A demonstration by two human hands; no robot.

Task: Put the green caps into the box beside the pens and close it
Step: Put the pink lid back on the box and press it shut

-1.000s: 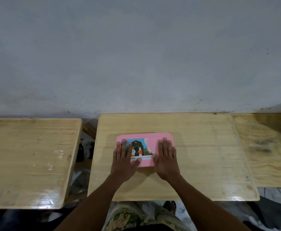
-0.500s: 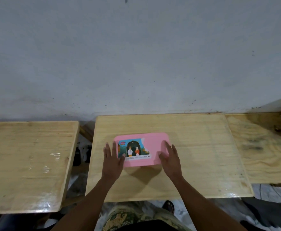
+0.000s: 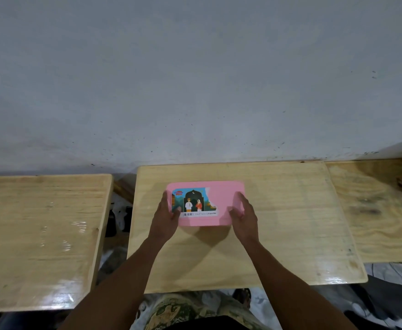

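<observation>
Head view, just below frame centre: a flat, round-cornered pink box point(image 3: 221, 198) of smooth plastic sits with its lid shut over the middle wooden desk point(image 3: 278, 222), a glossy picture sticker point(image 3: 193, 203) covering the left part of the lid. The left hand point(image 3: 165, 217) grasps the box's left end and the right hand point(image 3: 246, 215) its right end, each thumb laid on the lid with the fingers wrapped down the side. Pale, grainy, varnished desktops fill the lower left point(image 3: 35, 234) and right edge point(image 3: 381, 210) beneath a matte grey wall point(image 3: 195, 79).
</observation>
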